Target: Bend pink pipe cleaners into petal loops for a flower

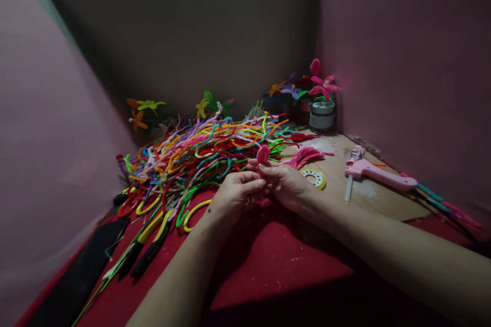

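Observation:
Both my hands meet over the red cloth, closed around a pink pipe-cleaner petal (pixel 263 154) whose looped top sticks up above the fingers. My left hand (pixel 240 189) pinches its lower part. My right hand (pixel 283 180) grips it from the other side, fingertips near the base of the loop. The part of the petal between my fingers is hidden. Just behind my right hand lies a bundle of pink pipe cleaners (pixel 307 157), next to a yellow tape roll (pixel 322 179).
A large heap of coloured pipe cleaners (pixel 207 148) spreads behind my left hand. Yellow-and-black pliers (pixel 151 240) and a dark flat object (pixel 84 265) lie left. A pink glue gun (pixel 378 171) rests on a board (pixel 399 207) at right. Pipe-cleaner flowers (pixel 324 87) stand at the back.

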The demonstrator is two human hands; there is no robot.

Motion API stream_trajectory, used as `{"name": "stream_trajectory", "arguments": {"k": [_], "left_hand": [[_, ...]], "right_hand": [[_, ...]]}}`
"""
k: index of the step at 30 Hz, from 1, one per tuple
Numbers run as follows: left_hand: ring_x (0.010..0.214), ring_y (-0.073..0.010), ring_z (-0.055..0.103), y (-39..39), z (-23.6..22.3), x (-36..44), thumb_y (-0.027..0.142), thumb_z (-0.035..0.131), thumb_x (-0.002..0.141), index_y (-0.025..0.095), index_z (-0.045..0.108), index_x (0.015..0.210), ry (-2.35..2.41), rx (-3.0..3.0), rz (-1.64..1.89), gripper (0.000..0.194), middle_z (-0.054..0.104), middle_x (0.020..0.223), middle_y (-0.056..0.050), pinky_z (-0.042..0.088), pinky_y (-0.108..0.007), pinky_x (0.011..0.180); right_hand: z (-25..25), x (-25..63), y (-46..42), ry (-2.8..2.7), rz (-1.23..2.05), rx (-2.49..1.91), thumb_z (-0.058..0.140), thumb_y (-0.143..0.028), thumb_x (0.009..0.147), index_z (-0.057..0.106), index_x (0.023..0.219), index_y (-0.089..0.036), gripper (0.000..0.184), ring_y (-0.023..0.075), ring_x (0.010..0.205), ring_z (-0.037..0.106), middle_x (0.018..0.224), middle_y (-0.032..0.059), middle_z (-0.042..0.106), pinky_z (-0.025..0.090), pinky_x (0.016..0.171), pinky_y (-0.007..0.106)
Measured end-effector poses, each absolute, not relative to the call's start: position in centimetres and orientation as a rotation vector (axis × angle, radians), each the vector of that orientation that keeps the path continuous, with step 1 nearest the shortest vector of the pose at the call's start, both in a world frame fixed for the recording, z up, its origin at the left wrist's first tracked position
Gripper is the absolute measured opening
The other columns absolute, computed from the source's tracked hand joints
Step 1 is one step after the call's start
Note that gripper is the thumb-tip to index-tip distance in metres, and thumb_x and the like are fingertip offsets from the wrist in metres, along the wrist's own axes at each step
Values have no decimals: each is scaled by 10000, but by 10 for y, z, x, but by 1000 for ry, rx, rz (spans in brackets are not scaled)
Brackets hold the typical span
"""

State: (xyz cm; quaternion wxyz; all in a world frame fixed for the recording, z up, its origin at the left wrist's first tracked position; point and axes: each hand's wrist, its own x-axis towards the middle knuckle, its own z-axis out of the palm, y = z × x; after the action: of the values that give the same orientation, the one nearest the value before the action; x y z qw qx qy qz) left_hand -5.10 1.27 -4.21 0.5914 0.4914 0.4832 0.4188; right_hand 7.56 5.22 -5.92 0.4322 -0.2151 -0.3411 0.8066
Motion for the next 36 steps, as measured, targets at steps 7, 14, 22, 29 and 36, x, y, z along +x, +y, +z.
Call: {"name": "stream_trajectory", "arguments": {"k": [7,14,22,29,36], "left_hand": [[340,-9,296,15,-30,-56,372,636,688,144,599,797,1353,1214,1293,256,536,527,38,181,-155,345],[393,-54,385,52,-16,-29,387,602,689,130,605,723,1513,1575,1027,259,536,483,27,256,-175,391],[436,-84,445,115,-38,13,364,515,708,140,626,641,1613,1912,749,259,547,484,13,303,-197,441],[470,-102,451,132,-46,21,367,620,597,142,667,634,1616,1957,594,232,542,474,17,290,-209,450],[418,-82,422,142,-55,20,282,577,606,135,598,564,1631,1818,586,154,493,426,25,269,-192,412]], "right_hand": [[-65,71,47,-1018,1989,-708,530,-213,669,603,662,-107,129,73,414,456,524,0,547,323,407,195],[-70,67,21,-1843,1425,-618,443,-139,630,433,451,-149,180,52,401,327,399,-55,354,240,403,188],[-79,62,11,-2313,704,-430,481,-251,650,496,467,-165,203,102,441,437,448,0,533,295,437,210],[-74,63,13,-2410,748,-467,488,-321,694,619,587,-183,218,139,515,560,540,6,632,353,465,220],[-71,65,14,-2467,750,-487,479,-345,724,658,660,-194,243,153,575,591,604,9,666,375,495,231]]}}
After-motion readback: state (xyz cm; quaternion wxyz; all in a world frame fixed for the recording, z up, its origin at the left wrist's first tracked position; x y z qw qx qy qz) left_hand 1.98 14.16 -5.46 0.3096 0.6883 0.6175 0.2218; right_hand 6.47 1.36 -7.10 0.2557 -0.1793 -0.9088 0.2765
